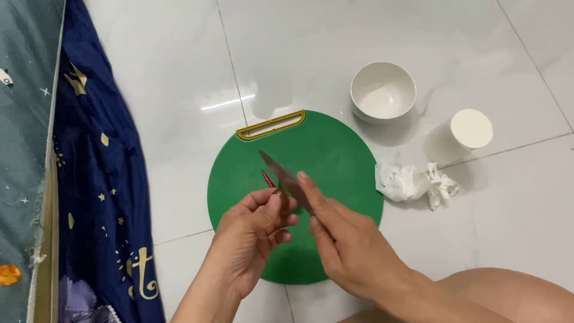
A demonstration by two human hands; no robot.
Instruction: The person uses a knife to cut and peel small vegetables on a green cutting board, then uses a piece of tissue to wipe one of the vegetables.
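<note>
chili: small red chili (268,178) pinched in left hand (251,233) fingertips, above the green round cutting board (335,155)
knife: blade (281,173) gripped by right hand (347,239), touching the chili
board: lay on white tiled floor (179,90)
nearby: white bowl (382,93), white cup (471,128), crumpled tissue (412,182) right of board
left edge: blue patterned cloth (101,179)

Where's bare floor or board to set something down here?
Free: tiles between the blue cloth and green board; the board's far half by its yellow handle. Crowded: the right side with bowl, cup, crumpled tissue; both hands cover the board's near half.
</note>
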